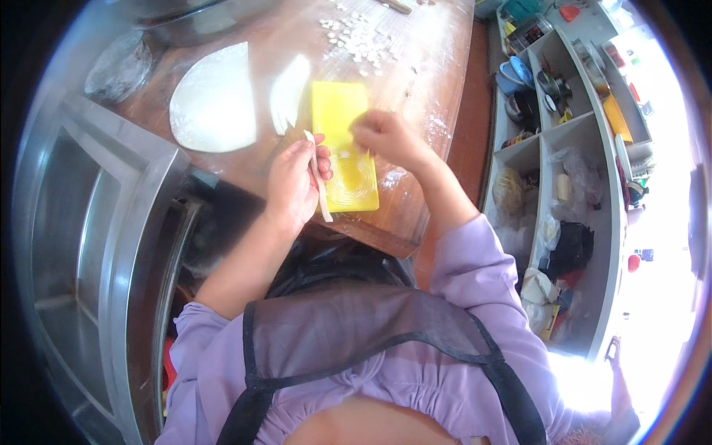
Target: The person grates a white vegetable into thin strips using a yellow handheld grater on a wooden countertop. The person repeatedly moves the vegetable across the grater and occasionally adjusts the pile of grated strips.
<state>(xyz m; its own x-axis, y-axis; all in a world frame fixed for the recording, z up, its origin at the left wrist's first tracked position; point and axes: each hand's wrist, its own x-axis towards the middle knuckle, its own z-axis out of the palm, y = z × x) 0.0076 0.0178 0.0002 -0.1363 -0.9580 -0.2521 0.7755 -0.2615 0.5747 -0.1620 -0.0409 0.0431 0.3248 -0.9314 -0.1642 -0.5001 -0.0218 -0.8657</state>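
Note:
My left hand (297,181) grips a thin strip of dough (322,194). One end pokes out above the thumb, and the other hangs past the palm near the table edge. Beside it lies a yellow textured board (353,186) with a pattern of concentric rings. Over the board's right side is my right hand (381,136), blurred, with its fingers curled; whether they hold anything is hidden. A small dough piece (345,154) shows on the board near those fingertips. Left of the board are several cut dough strips (289,92) and a larger rolled dough sheet (214,105) with one straight cut edge.
Many small dough pieces (361,41) lie scattered on the floured wooden table (423,94). A large metal bowl (206,19) and a floury clear bag or bowl (119,67) stand far left. A stainless steel cabinet (105,222) flanks my left; open shelves (578,128) with kitchen goods line my right.

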